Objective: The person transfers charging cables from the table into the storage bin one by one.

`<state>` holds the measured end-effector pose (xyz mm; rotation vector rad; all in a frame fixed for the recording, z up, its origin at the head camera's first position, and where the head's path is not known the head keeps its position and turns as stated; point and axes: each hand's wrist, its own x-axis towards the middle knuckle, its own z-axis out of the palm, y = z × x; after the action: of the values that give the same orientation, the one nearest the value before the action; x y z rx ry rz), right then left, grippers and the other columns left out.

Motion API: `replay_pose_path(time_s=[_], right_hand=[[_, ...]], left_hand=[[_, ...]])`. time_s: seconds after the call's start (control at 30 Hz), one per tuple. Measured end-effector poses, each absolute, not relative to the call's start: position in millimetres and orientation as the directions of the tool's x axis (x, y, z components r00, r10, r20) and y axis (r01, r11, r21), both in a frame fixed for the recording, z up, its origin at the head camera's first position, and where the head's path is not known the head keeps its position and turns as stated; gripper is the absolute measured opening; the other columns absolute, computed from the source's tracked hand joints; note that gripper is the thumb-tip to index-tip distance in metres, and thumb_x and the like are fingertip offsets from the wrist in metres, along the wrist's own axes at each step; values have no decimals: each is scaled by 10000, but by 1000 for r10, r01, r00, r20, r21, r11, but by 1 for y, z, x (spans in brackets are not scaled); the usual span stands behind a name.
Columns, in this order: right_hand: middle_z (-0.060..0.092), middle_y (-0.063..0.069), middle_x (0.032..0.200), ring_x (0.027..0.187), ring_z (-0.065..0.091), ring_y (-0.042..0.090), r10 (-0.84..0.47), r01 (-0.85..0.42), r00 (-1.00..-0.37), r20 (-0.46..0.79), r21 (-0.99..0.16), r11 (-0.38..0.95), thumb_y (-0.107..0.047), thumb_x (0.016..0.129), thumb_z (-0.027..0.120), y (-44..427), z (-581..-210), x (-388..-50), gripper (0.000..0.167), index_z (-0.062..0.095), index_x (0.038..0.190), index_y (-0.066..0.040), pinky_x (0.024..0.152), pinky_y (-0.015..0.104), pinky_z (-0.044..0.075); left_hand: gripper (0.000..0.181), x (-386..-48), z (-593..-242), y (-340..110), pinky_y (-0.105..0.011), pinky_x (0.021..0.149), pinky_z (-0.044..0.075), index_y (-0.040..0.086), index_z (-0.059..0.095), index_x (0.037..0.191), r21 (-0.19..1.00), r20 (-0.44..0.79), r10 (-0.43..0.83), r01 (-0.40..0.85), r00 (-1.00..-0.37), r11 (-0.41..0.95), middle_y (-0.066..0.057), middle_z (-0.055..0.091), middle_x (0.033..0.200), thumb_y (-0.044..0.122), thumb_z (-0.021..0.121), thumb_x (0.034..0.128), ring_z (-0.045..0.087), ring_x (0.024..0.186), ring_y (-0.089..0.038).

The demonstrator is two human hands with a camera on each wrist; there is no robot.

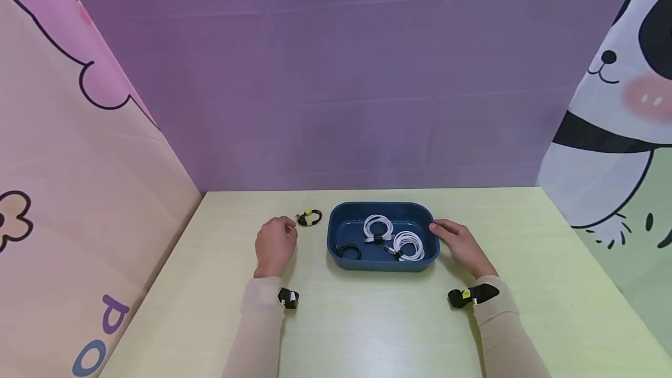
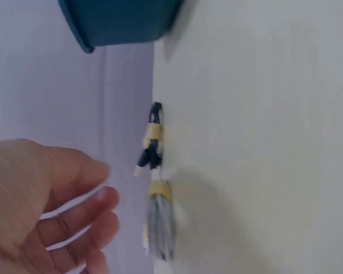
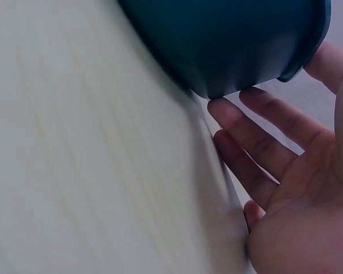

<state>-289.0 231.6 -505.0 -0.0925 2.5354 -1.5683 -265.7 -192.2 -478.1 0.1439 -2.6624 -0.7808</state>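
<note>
My left hand [image 1: 275, 245] is over the left part of the table, its fingers loosely bent with nothing between them. In the left wrist view, a coiled grey cable [image 2: 161, 220] with a yellow tie lies near those fingertips; the hand hides it from the head view. Just beyond is a coiled black cable [image 1: 308, 218] with yellow ties. My right hand [image 1: 463, 245] holds the right end of a blue plastic storage box [image 1: 346, 223], thumb at the rim and fingertips against the outer wall. Inside lie two coiled white cables [image 1: 408, 246] and a small black coiled cable [image 1: 349, 251].
The pale wooden table [image 1: 362, 319] meets a purple backdrop [image 1: 362, 92] behind the box. Printed cloth panels [image 1: 79, 162] stand along the left and right sides. Each sleeve carries a black wrist camera [image 1: 289, 298].
</note>
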Motion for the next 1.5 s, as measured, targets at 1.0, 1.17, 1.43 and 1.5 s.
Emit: replay_pose_path(time_s=[1.0, 1.17, 1.43, 1.5], right_hand=[[439, 198, 1586, 1524, 307, 412, -130, 45, -984, -118, -884, 465, -578, 1019, 518, 232, -503, -288, 705, 504, 1488, -51, 1222, 640, 221], [445, 196, 1581, 1516, 321, 411, -136, 38, -984, -113, -886, 461, -584, 1017, 519, 232, -504, -289, 709, 507, 1485, -52, 1220, 637, 230], [447, 200, 1578, 1517, 320, 410, -137, 36, -985, -110, -891, 452, -567, 1024, 519, 232, -505, -289, 690, 510, 1481, -52, 1225, 635, 218], [448, 199, 1578, 1518, 320, 408, -136, 36, -985, -108, -893, 449, -567, 1021, 524, 233, -506, -289, 693, 508, 1483, -52, 1227, 634, 217]], left_hand=[[203, -266, -494, -205, -514, 773, 572, -14, 780, 1019, 591, 94, -252, -149, -963, 792, -228, 744, 1093, 124, 710, 888, 714, 979, -400], [186, -266, -496, -206, -508, 757, 570, -3, 782, 995, 586, 94, -260, -157, -961, 795, -218, 748, 1073, 138, 731, 884, 717, 960, -390], [170, -268, -497, -207, -496, 734, 572, 34, 792, 1003, 569, 77, -256, -168, -964, 805, -198, 752, 1087, 150, 737, 892, 724, 952, -371], [167, -268, -497, -207, -495, 740, 571, 37, 793, 1004, 565, 76, -255, -169, -964, 808, -197, 749, 1091, 149, 738, 892, 722, 953, -369]])
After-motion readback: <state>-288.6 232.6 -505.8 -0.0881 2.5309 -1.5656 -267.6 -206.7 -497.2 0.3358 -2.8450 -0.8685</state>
